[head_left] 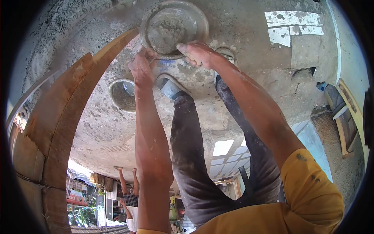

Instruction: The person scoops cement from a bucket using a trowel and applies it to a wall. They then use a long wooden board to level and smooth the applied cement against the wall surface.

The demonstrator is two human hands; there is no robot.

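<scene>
A round basin (202, 24) with a heap of wet grey mortar (165, 33) in it is at the top of the head view. My right hand (196, 54) is closed on its near right rim, the thumb over the edge. My left hand (142, 65) is closed at the near left rim, fingers curled; part of its grip is hidden. Just below my left hand stands a smaller bucket (124, 96) with grey residue inside. My sandalled feet (170, 89) are close below the basin.
On the left, a curved wooden board edge (74, 89) rises close to my left arm. White tile pieces (294, 25) lie on the rough cement floor at the upper right. A wooden frame (346, 121) is at the right. Another person (130, 199) stands in the background.
</scene>
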